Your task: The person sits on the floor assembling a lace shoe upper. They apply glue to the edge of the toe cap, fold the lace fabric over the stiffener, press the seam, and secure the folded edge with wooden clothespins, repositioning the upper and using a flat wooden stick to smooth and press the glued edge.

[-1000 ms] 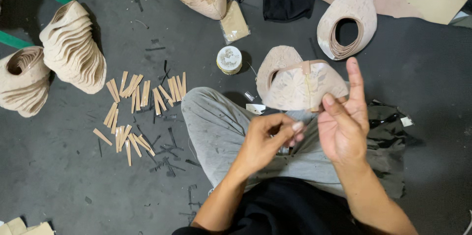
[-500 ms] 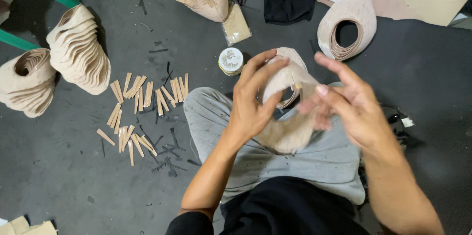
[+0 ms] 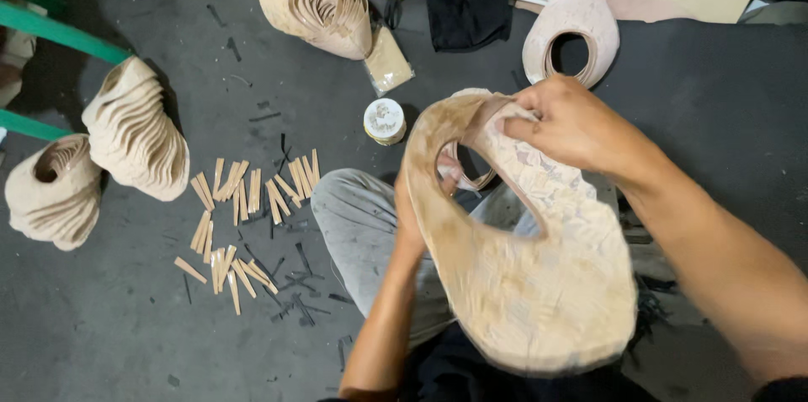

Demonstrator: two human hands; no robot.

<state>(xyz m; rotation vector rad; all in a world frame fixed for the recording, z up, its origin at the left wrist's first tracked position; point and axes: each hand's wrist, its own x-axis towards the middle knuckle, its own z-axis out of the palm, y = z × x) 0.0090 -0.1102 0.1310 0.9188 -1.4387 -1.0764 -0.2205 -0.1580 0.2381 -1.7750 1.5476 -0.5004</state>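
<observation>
Holding one layered cardboard shell point(image 3: 539, 284), right hand point(image 3: 572, 124) fingers gripping its far rim, left hand point(image 3: 421, 217) mostly hidden, grip unclear; wooden sticks point(image 3: 244, 217) lie unused left.

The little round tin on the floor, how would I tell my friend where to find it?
Start at the person's grey-trousered knee on the dark floor. Just beyond it, left of the big flat tan piece held in both hands, sits the little round tin. It is the only small white-topped circle; the wooden sticks and layered tan shapes nearby are all beige.
</observation>
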